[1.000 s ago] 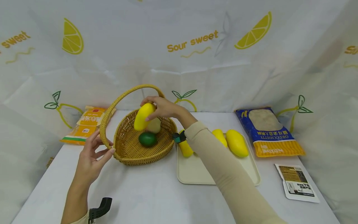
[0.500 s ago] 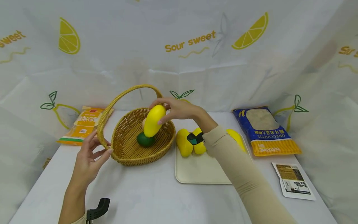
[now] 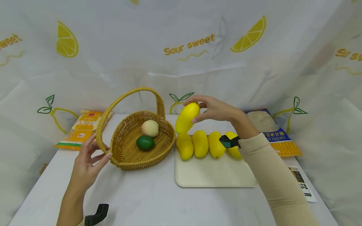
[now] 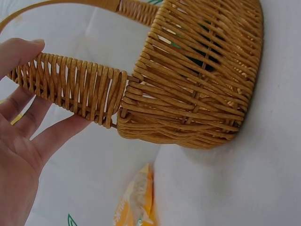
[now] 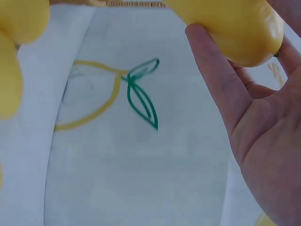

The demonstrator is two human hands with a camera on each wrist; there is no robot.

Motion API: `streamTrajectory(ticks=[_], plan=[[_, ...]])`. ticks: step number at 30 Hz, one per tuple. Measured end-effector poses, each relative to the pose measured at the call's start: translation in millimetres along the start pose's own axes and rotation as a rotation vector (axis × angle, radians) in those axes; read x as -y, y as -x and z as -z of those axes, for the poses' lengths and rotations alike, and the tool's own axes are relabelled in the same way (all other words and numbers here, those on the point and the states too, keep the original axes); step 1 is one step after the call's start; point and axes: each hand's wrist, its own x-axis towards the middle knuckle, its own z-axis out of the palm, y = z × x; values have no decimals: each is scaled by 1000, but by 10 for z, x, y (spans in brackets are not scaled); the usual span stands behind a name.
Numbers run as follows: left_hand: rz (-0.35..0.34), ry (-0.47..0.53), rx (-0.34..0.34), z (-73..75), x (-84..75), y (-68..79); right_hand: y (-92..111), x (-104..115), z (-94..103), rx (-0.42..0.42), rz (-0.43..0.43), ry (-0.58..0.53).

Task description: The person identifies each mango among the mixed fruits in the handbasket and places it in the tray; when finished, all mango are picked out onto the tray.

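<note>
My right hand grips a yellow mango between thumb and fingers, above the back left of the cream tray. Several more mangoes lie in a row along that tray's back side. To the left is a wicker basket with a tall arched handle. My left hand holds the lower left end of this handle, thumb on one side and fingers on the other. Inside the basket are a pale round peach-like fruit and a dark green oval fruit.
An orange food bag lies behind the basket at the left. At the right, a blue and orange pasta bag and a small white pouch are partly hidden by the right arm. A printed white cloth hangs behind the table.
My right hand has carried the mango out from over the basket, rightward to above the tray. The peach-like fruit is now uncovered. The left hand stays on the handle.
</note>
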Motion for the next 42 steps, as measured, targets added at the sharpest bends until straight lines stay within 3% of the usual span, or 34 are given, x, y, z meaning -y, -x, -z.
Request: streamTrajectory(ticks=[8,15,22,35,42], plan=[[-12,21,-1,-4,-11,14,435,-225,82,-26,-45,56],[-2,9,2,5,-12,25,724,-495,-24,-34,-131,59],[-6,-7,-1,9,-8,19,923,-650,-137,-58,-121,35],[9,-13,-9,5,-17,6,1021,-714,-560,-32,-165,-15],[-2,3,-6,-1,-16,8,1053,-658,-816,-59,-157,-7]])
